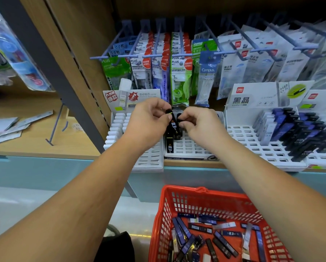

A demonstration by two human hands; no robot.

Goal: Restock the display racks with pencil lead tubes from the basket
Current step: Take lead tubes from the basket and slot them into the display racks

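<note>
Left hand [150, 120] and right hand [198, 122] both pinched shut on black lead tubes [172, 125] above middle rack [188, 148], basket [211, 203] at six o'clock; probably light, stiff, slick, best pinched near top caps.

Wooden shelf [192, 163] carries three, maybe four, white display racks [268, 148].

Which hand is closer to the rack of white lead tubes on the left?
Left. The left hand hovers at the white tube rack's right edge; the right hand is farther right, over the middle rack.
</note>
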